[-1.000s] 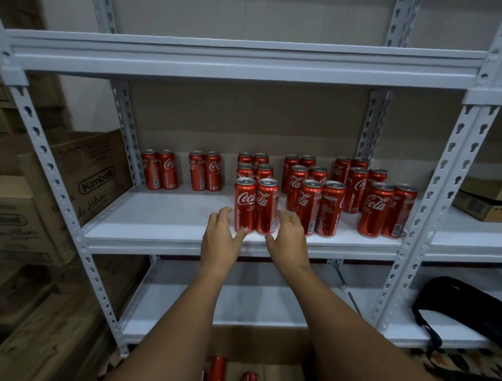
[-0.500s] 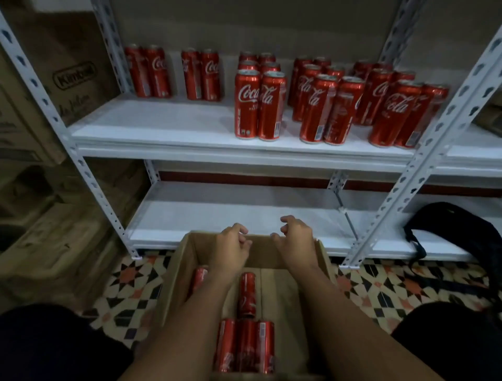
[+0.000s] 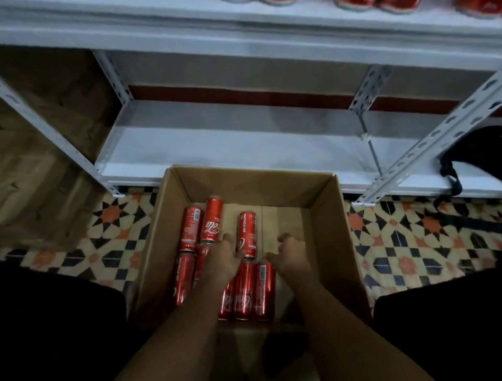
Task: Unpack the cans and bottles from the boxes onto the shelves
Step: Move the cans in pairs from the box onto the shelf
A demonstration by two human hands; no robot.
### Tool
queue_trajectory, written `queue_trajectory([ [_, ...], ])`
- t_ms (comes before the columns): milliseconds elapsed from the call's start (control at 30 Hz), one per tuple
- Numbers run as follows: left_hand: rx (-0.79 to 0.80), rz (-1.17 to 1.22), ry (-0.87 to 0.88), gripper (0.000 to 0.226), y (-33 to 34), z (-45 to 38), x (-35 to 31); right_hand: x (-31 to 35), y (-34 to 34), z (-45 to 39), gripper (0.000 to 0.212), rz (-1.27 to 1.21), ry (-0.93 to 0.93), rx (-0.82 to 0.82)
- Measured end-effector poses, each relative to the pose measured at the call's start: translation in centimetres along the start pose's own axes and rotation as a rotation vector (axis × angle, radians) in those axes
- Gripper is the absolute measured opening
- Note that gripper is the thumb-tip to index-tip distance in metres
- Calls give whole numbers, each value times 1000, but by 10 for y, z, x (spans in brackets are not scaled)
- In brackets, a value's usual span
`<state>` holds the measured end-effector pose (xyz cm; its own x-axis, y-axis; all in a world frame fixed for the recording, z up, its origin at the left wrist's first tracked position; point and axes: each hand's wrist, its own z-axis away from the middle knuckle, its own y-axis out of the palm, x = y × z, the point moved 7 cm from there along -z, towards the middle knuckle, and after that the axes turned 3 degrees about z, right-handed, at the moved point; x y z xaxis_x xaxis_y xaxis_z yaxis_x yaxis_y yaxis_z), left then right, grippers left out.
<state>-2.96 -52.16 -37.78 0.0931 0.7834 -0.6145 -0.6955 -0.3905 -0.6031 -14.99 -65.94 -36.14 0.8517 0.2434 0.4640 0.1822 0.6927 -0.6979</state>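
Note:
An open cardboard box [image 3: 338, 217] stands on the floor before the shelving, with several red cola cans lying on their sides in it. Two cans [image 3: 191, 228] [image 3: 211, 220] lie at the back left, one can [image 3: 247, 231] lies in the middle, and a row of cans [image 3: 244, 293] lies nearer me. My left hand [image 3: 225, 258] reaches down over the cans, its thumb against the middle can and its fingers spread. My right hand [image 3: 292, 253] hovers over the bare box floor, loosely curled and holding nothing. The bases of cans [image 3: 350, 2] on the upper shelf [image 3: 244, 30] show at the top edge.
The white bottom shelf [image 3: 244, 146] lies just behind the box. A slotted metal upright [image 3: 434, 141] slants at the right, with a black bag [image 3: 472, 152] behind it. Stacked cardboard boxes [image 3: 40, 163] stand at the left. Patterned floor tiles [image 3: 407, 231] surround the box.
My view has dropped from the stocked shelf to the box. Both hands let go of the cans on the shelf and came down into the box, among the lying cans.

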Motion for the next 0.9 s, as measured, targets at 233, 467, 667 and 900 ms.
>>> queue_trajectory([
  [233, 14, -83, -39, 31, 43, -25, 36, -52, 65, -12, 50, -72, 211, 208],
  [467, -37, -205, -104, 62, 71, -50, 47, -71, 104, -19, 94, -148, 308, 326],
  [667, -85, -252, -145, 70, 77, -62, 45, -81, 105, -34, 107, -253, 385, 359],
  [900, -111, -214, -153, 61, 78, -65, 44, -81, 104, -33, 106, -254, 439, 372],
])
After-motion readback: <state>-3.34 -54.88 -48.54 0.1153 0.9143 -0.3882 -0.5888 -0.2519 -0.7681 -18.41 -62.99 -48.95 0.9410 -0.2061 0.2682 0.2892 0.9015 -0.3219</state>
